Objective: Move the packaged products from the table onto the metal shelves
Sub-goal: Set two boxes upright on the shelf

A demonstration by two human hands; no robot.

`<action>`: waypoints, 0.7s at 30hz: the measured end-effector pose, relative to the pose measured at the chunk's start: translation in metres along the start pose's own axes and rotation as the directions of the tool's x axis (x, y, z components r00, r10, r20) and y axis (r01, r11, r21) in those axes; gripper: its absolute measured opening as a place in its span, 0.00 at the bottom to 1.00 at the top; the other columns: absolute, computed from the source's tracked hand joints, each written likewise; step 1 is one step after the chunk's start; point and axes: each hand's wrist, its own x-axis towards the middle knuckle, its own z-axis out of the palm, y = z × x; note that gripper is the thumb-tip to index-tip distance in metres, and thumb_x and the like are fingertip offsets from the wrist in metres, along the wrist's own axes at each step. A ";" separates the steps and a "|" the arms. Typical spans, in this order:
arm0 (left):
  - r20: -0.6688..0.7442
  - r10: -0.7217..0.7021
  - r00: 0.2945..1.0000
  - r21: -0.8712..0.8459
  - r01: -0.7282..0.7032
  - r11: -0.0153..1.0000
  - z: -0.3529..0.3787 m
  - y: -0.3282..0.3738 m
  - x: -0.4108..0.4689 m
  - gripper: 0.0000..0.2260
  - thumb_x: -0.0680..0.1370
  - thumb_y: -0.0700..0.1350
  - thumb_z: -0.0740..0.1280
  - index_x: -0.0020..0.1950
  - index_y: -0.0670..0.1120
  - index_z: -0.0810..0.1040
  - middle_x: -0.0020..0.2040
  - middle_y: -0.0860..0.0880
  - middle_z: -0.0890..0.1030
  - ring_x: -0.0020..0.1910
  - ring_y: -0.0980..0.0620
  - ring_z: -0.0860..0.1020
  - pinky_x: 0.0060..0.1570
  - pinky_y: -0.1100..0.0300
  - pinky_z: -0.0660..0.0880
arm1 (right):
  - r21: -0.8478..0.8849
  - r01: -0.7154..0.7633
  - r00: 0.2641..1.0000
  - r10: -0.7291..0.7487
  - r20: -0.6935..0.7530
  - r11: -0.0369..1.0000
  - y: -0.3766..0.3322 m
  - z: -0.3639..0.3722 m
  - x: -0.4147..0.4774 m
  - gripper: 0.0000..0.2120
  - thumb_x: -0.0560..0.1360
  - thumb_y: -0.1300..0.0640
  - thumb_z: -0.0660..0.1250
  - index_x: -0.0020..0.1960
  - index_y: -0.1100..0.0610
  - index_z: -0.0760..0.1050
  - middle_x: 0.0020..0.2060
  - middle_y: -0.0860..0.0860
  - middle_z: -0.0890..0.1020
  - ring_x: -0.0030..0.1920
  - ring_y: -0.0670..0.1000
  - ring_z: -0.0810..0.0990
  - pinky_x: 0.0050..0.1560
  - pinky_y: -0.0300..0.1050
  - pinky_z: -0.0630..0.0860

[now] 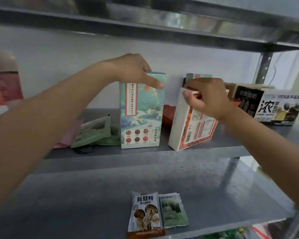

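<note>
1. Position of goods. Both packaged products are on the middle shelf point(110, 153), near its front lip. The teal box point(141, 109) stands upright. The white box point(192, 125) is just to its right and tilted, with its top leaning right.
2. Hand state.
   - The left hand point(136, 71) grips the top of the teal box, fingers curled over the top edge and thumb flat on the front face.
   - The right hand point(207, 97) pinches the top edge of the white box between thumb and curled fingers.
3. Handling judgement. Both are thin cardboard cartons, probably light, stiff along the edges and easily dented on the broad faces. Hold them at the top corners or the narrow sides and do not squeeze the panels. The tall teal box has a small base and is likely to topple if knocked.
4. Clearance.
   - Above: the upper shelf point(145, 30) leaves headroom over both boxes.
   - Left: loose green sachets point(93, 133) lie just beside the teal box and will slide if pushed.
   - Right: the black-and-white cartons point(280, 109) limit sideways travel.
   - Behind: a red item point(167, 116) sits between the boxes, so depth is reduced there.
5. Edge caution. Push each box back from the front lip — the lower shelf point(76, 195) holds two sachets point(145, 214) directly below.
</note>
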 end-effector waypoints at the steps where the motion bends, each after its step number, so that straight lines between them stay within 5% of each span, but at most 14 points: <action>1: 0.015 0.013 1.000 0.010 -0.013 1.000 0.001 0.002 0.005 0.21 0.72 0.64 0.66 0.48 0.46 0.82 0.38 0.49 0.83 0.36 0.53 0.83 0.39 0.61 0.76 | 0.012 -0.012 0.999 0.012 0.046 1.000 0.003 -0.001 0.000 0.31 0.79 0.37 0.45 0.37 0.57 0.75 0.30 0.50 0.78 0.29 0.51 0.76 0.31 0.38 0.67; 5: 0.026 0.060 0.998 -0.013 -0.060 0.998 0.008 0.009 0.023 0.22 0.71 0.65 0.67 0.47 0.46 0.83 0.38 0.49 0.83 0.37 0.53 0.82 0.41 0.60 0.77 | 0.186 -0.205 0.961 0.161 0.227 0.961 0.011 -0.011 0.000 0.30 0.78 0.39 0.47 0.45 0.60 0.78 0.40 0.51 0.79 0.47 0.56 0.77 0.47 0.52 0.73; 9: 0.029 0.098 0.995 -0.036 -0.097 0.995 0.015 0.010 0.034 0.22 0.71 0.65 0.67 0.47 0.46 0.83 0.38 0.50 0.84 0.35 0.54 0.83 0.40 0.61 0.77 | 0.346 -0.669 0.738 0.642 0.207 0.658 0.022 -0.009 -0.006 0.21 0.73 0.32 0.54 0.38 0.43 0.79 0.49 0.42 0.79 0.61 0.54 0.74 0.63 0.60 0.69; 12: 0.037 0.094 0.995 -0.033 -0.093 0.995 0.018 0.012 0.039 0.24 0.71 0.65 0.66 0.50 0.45 0.83 0.40 0.48 0.84 0.38 0.51 0.83 0.43 0.60 0.77 | 0.275 -0.890 0.439 0.849 0.296 0.364 0.023 -0.012 -0.006 0.12 0.70 0.41 0.66 0.38 0.48 0.80 0.48 0.53 0.82 0.55 0.57 0.79 0.59 0.56 0.75; 14: 0.043 0.095 0.995 -0.037 -0.094 0.995 0.017 0.013 0.038 0.25 0.71 0.65 0.66 0.51 0.45 0.83 0.41 0.47 0.84 0.40 0.50 0.83 0.46 0.58 0.77 | 0.261 -0.937 0.313 0.891 0.329 0.233 0.027 -0.018 0.001 0.17 0.61 0.45 0.69 0.47 0.52 0.79 0.50 0.56 0.81 0.48 0.56 0.82 0.48 0.51 0.79; 17: 0.053 0.087 0.995 -0.054 -0.085 0.995 0.018 0.015 0.040 0.28 0.66 0.68 0.65 0.50 0.45 0.83 0.41 0.47 0.84 0.39 0.50 0.82 0.45 0.58 0.76 | 0.337 -0.939 0.208 0.885 0.416 0.063 0.040 -0.025 0.005 0.32 0.54 0.51 0.73 0.57 0.57 0.73 0.53 0.56 0.80 0.41 0.53 0.82 0.32 0.41 0.77; 21: 0.044 0.092 0.995 -0.032 -0.090 0.995 0.019 0.013 0.044 0.26 0.68 0.67 0.65 0.47 0.46 0.83 0.40 0.49 0.84 0.36 0.52 0.82 0.39 0.63 0.74 | 0.318 -0.948 0.174 0.778 0.603 -0.035 0.054 -0.024 -0.002 0.12 0.66 0.57 0.68 0.48 0.54 0.69 0.33 0.52 0.80 0.30 0.49 0.80 0.31 0.39 0.76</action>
